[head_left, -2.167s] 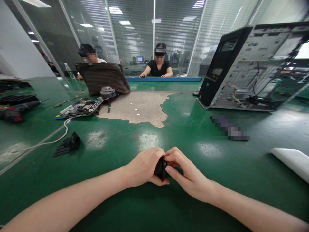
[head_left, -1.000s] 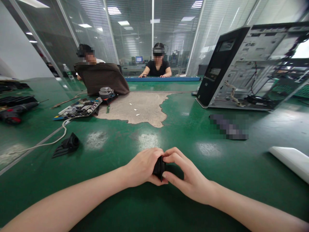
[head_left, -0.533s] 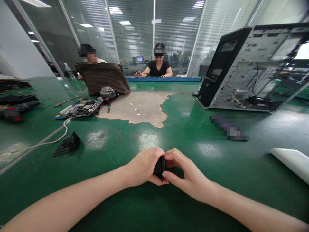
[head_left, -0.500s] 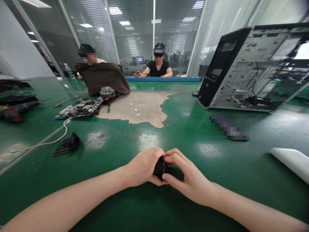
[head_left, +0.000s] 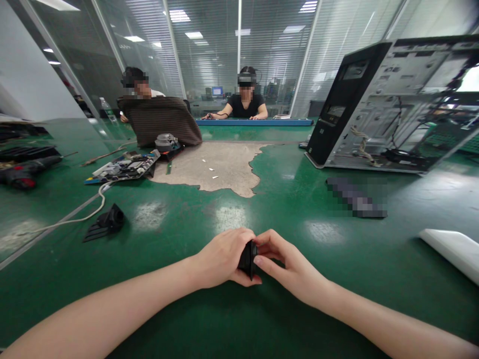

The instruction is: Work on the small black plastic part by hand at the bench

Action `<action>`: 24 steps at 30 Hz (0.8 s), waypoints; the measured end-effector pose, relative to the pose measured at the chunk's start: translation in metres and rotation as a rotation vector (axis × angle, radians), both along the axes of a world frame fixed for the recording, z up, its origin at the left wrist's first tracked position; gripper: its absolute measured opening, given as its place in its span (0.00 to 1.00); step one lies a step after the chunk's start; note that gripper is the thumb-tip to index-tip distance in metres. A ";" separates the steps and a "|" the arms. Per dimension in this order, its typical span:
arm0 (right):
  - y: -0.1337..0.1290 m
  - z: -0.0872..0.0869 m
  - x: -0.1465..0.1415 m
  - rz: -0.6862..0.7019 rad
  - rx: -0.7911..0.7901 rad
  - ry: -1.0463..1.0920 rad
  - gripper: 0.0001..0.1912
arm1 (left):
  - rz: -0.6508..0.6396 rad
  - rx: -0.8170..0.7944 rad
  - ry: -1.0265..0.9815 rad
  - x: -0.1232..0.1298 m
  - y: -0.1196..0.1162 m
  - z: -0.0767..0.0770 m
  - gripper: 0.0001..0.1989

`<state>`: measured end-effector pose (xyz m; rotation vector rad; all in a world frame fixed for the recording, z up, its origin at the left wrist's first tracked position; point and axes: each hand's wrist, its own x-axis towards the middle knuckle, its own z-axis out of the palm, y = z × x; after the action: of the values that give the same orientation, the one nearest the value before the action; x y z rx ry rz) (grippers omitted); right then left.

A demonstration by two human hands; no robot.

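A small black part (head_left: pixel 247 260) stands on edge just above the green tabletop, near the middle of the view. My left hand (head_left: pixel 223 257) is wrapped round its left side, thumb below and fingers over the top. At its right face, my right hand (head_left: pixel 286 264) has its thumb and fingertips pressed close to the rim. The palm and fingers of my left hand hide much of the part.
A black plastic piece (head_left: pixel 108 223) and a circuit board (head_left: pixel 125 167) lie left. An open computer case (head_left: pixel 374 104) stands right, near a dark blurred object (head_left: pixel 355 198) and a white object (head_left: pixel 452 252). Two people sit across the table (head_left: pixel 179 319).
My right thumb has moved up along the black part, and the right fingers are drawn closer together. My left hand stays where it was.
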<state>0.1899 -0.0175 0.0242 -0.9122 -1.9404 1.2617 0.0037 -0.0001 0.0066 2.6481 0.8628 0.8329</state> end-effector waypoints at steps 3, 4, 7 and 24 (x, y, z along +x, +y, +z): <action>-0.004 0.002 0.004 -0.001 0.251 -0.081 0.09 | 0.000 -0.002 0.005 0.001 -0.001 0.001 0.30; -0.005 0.003 0.004 -0.006 0.309 -0.097 0.11 | -0.003 0.003 0.008 0.001 -0.001 0.002 0.30; -0.004 0.002 0.004 -0.025 0.335 -0.082 0.07 | -0.012 0.026 0.004 0.001 0.000 0.001 0.31; -0.007 0.004 0.003 0.004 0.364 -0.121 0.10 | -0.023 0.027 0.017 -0.001 0.000 0.001 0.31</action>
<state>0.1931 -0.0244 0.0281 -0.8099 -2.1737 0.8293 0.0031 -0.0003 0.0074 2.6872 0.8294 0.8234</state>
